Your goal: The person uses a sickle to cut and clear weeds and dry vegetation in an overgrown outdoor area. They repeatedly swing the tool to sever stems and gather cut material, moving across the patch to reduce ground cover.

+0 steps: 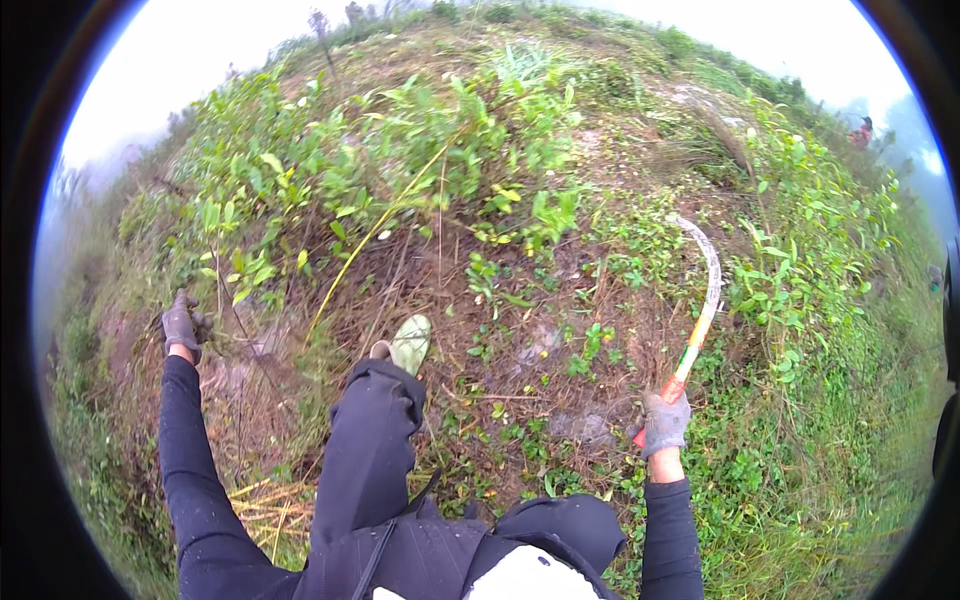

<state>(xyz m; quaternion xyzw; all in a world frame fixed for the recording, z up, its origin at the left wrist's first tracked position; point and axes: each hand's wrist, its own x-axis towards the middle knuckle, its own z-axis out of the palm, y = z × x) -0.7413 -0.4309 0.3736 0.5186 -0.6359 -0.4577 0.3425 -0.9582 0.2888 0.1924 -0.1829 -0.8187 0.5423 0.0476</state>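
Observation:
My right hand [664,421], in a grey glove, grips the red-orange handle of a sickle [707,300]. The sickle's curved blade points up and bends to the left, close to leafy bushes [787,277] on the right. My left hand [184,324], gloved too, is stretched out to the far left beside thin stems and grass; whether it holds any of them cannot be told. A long yellow stalk [375,225] arches over the ground between my hands. Leafy shrubs [337,165] with bright green leaves grow in front of me.
My shoe [412,343] stands on a slope with brown soil, dry twigs and low plants. Cut-looking yellow stalks [277,514] lie at the lower left. Tall grass [847,480] covers the lower right. Another person [862,133] is far off at the upper right.

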